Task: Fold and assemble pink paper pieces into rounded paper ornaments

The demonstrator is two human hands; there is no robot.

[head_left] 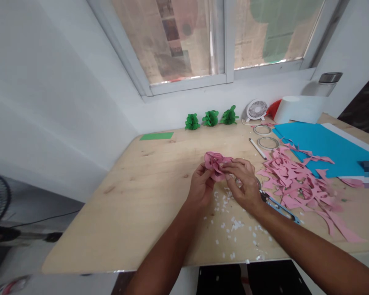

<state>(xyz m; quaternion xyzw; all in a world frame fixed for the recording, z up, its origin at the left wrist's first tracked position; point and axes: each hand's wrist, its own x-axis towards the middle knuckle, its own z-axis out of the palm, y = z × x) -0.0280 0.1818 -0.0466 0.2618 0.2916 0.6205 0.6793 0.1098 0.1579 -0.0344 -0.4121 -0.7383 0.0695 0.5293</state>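
Nearest me, below the pink paper piece (214, 164), dark clothing (218, 280) shows past the near edge of the wooden table (110, 221). Between that edge and the piece, small white bits (236, 224) lie strewn over the wood.

I see both bare hands meet at the pink piece, which sits at the fingertips, not deep in either palm. The left hand (201, 183) pinches its lower left part, thumb on my side, so the curled folds stand out above and beyond that grip. The right hand (242, 180) comes in from the right with its fingertips laid on the folds; I cannot tell whether its thumb closes on the paper too.

Right of the piece, just past the right hand, I make out a blue-and-black tool (283, 208), then a tangled heap of pink scraps (298, 176). Up and right of the piece lie a white pen (258, 149) and two rings (267, 148), with blue sheets (335, 147) farther right.

Beyond the piece to the left is a flat green strip (156, 136). Straight beyond it, three green paper ornaments (210, 118) stand in a row near the wall, and to their right, a small white fan (256, 110). Farthest off, above the piece, is the window (184, 45).
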